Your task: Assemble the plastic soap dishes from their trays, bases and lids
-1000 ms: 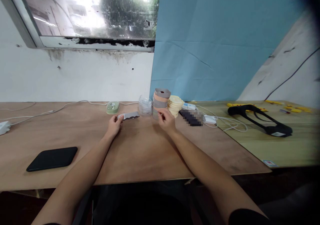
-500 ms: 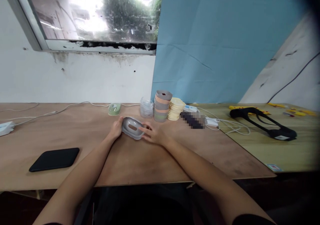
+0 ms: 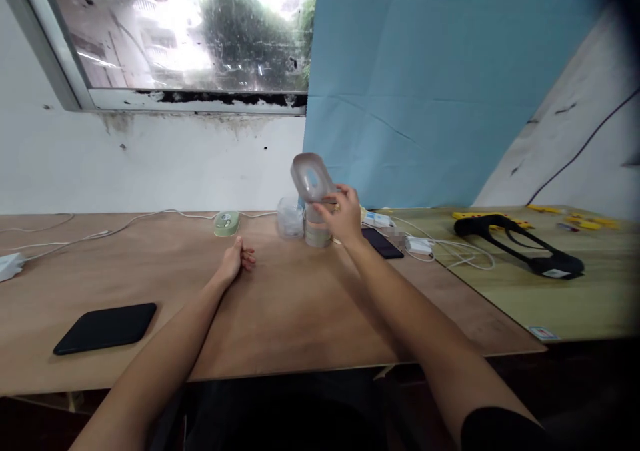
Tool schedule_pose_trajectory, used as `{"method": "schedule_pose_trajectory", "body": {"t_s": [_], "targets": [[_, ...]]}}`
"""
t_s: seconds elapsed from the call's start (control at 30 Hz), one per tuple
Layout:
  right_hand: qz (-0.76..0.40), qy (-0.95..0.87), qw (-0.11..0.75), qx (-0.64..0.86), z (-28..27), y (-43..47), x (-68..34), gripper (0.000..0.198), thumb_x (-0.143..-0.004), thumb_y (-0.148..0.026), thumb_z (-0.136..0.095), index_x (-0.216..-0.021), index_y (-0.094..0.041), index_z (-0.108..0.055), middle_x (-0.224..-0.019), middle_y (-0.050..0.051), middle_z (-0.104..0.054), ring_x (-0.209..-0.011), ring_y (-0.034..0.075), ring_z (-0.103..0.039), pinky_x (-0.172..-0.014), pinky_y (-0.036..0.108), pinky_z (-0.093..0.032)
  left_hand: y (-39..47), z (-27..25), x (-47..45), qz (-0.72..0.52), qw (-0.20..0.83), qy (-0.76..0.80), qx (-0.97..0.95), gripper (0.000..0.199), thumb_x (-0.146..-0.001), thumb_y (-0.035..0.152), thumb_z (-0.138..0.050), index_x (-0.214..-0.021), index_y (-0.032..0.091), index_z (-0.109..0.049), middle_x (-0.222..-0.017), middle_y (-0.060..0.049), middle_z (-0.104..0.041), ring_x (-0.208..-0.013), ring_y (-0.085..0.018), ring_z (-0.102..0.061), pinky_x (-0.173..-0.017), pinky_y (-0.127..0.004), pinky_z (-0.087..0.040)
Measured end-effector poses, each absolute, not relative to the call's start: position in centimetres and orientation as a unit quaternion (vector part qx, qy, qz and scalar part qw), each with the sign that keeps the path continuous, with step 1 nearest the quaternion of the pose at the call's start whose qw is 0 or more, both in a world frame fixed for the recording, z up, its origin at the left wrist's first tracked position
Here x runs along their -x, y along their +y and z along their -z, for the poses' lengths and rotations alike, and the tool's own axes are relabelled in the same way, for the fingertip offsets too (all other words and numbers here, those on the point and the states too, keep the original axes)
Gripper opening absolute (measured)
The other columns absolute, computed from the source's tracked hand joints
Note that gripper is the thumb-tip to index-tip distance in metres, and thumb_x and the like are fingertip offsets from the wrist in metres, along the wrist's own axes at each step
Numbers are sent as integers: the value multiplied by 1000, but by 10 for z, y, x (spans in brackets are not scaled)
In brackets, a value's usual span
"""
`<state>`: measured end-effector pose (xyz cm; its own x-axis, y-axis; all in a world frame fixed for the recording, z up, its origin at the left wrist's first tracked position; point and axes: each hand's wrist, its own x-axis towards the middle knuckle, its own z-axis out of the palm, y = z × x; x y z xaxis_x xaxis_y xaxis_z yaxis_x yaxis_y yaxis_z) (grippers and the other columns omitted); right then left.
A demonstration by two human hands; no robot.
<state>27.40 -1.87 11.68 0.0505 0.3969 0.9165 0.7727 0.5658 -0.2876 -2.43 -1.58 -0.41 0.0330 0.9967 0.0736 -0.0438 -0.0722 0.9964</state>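
My right hand [image 3: 343, 214] grips a grey plastic dish [image 3: 309, 179] with an oval slot in its base. The dish is raised and tilted above a stack of similar dishes [image 3: 317, 233] in grey, orange and green, and it is slightly blurred. My right hand and the dish cover much of that stack. Clear plastic pieces [image 3: 290, 219] stand just left of the stack. My left hand [image 3: 236, 261] rests on the table with its fingers loosely bent and nothing in them. Beyond it sits a small green oval dish [image 3: 227, 223] with pale items inside.
A black flat pad [image 3: 106, 329] lies at the left front of the brown table [image 3: 280, 331]. Right of the stack are a dark phone [image 3: 381, 243], white adapters [image 3: 419, 245] and cables. A black headset strap [image 3: 520, 247] and yellow pieces [image 3: 593, 222] lie farther right.
The grey dish was between both hands over the table. My left hand has let go, and my right hand has carried it up and right, over the stack.
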Motion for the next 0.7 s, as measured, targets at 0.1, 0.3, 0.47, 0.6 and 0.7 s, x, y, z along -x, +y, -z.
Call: {"method": "schedule_pose_trajectory", "body": {"t_s": [0.1,0.3,0.47,0.6,0.7], "targets": [[170,-652,543,501,-149,1,-292,34,-75,-47,-65,-94,-18,-65,-110,11,-53,-108,26,-49,-95,42,-40,-13,7,26,-522,492,463,-520,73,-73,80,-38,-78,12,-64,-60,-10,-65,-41,-16,-55,-45,-29,-42],[143,-649,455,592,-157,24,-311,43,-74,-53,-62,-100,-19,-65,-96,8,-56,-96,25,-52,-85,38,-41,-9,11,27,-517,487,456,-536,72,-74,79,-38,-79,12,-64,-62,-9,-64,-42,-16,-55,-46,-29,-43],[139,-639,443,613,-145,30,-310,47,-73,-55,-62,-103,-19,-64,-98,9,-56,-95,25,-52,-83,36,-42,-12,9,25,-516,491,450,-539,71,-73,79,-40,-79,11,-63,-63,-9,-64,-42,-15,-54,-47,-29,-43],[141,-637,444,614,-139,32,-306,53,-74,-56,-61,-112,-19,-60,-106,11,-55,-100,28,-51,-86,40,-42,-12,8,25,-505,482,452,-555,71,-76,77,-37,-81,11,-63,-64,-8,-65,-44,-14,-55,-48,-28,-44],[145,-635,448,612,-139,33,-305,57,-74,-58,-60,-116,-19,-57,-111,13,-53,-103,30,-50,-88,43,-41,-11,9,25,-502,477,455,-560,70,-77,77,-36,-81,11,-62,-64,-7,-65,-45,-13,-55,-49,-27,-45]]}}
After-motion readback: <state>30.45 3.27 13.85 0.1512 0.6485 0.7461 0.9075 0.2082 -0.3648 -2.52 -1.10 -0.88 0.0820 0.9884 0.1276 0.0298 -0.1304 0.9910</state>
